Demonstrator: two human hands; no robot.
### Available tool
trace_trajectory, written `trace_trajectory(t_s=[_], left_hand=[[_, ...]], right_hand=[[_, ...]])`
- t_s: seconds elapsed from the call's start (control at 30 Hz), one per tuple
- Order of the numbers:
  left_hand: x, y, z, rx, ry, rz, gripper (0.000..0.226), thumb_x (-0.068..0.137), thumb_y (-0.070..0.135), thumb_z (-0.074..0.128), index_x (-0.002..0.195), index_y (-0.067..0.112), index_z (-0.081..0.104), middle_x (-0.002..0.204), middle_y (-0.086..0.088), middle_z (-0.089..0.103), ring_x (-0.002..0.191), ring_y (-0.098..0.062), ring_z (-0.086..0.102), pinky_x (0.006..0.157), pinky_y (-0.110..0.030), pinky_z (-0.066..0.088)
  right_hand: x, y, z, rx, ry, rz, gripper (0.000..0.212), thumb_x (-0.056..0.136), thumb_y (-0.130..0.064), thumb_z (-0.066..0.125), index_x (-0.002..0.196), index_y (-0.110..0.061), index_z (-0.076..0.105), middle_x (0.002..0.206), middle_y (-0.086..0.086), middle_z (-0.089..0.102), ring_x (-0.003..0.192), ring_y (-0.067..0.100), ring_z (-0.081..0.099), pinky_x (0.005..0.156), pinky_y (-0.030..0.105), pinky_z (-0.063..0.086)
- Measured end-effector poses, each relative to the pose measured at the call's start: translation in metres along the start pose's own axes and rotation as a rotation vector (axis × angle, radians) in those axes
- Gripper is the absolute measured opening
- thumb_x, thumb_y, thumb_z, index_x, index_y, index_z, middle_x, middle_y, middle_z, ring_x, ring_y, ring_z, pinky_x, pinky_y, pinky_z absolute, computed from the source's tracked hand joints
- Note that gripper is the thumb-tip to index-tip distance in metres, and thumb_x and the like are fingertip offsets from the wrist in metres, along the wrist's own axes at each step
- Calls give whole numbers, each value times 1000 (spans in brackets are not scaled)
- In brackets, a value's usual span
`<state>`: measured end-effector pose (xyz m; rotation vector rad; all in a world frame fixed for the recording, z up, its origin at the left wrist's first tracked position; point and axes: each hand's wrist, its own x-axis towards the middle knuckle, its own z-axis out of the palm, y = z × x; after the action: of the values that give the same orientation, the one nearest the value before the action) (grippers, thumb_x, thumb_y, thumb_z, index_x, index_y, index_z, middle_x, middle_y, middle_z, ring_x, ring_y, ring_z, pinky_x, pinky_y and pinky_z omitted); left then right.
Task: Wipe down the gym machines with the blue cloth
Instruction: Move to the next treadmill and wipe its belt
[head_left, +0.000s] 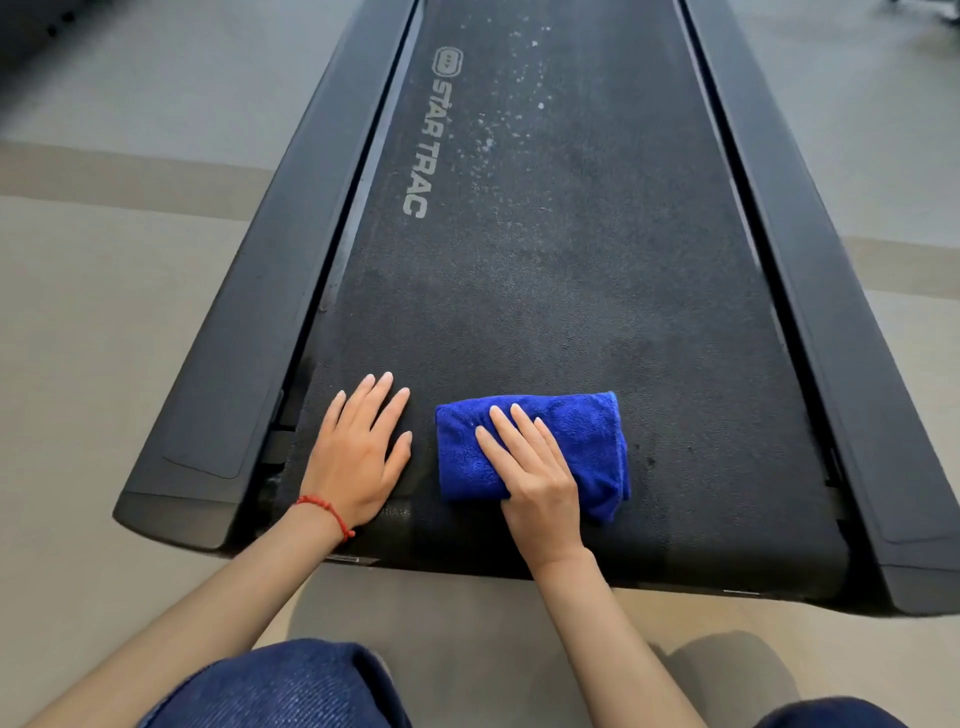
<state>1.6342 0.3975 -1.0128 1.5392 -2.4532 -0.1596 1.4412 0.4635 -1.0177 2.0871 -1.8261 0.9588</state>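
Blue cloth under right hand

A folded blue cloth lies flat on the black treadmill belt near its end.

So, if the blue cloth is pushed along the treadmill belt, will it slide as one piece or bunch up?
The blue cloth looks plush, soft and folded, so it would probably bunch. The right hand lying flat on it should hold the folds. The treadmill belt looks textured, so expect some drag.
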Motion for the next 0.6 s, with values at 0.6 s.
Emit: trace_trajectory(t_s=[0.6], left_hand=[[2,1,0,1,14,-9,51,91,34,36,130,6,54,139,-13,45,131,-28,37,109,-44,22]], right_hand=[[114,67,66,78,-96,136,47,73,-1,33,103,-2,69,112,20,65,106,41,59,96,52,35]])
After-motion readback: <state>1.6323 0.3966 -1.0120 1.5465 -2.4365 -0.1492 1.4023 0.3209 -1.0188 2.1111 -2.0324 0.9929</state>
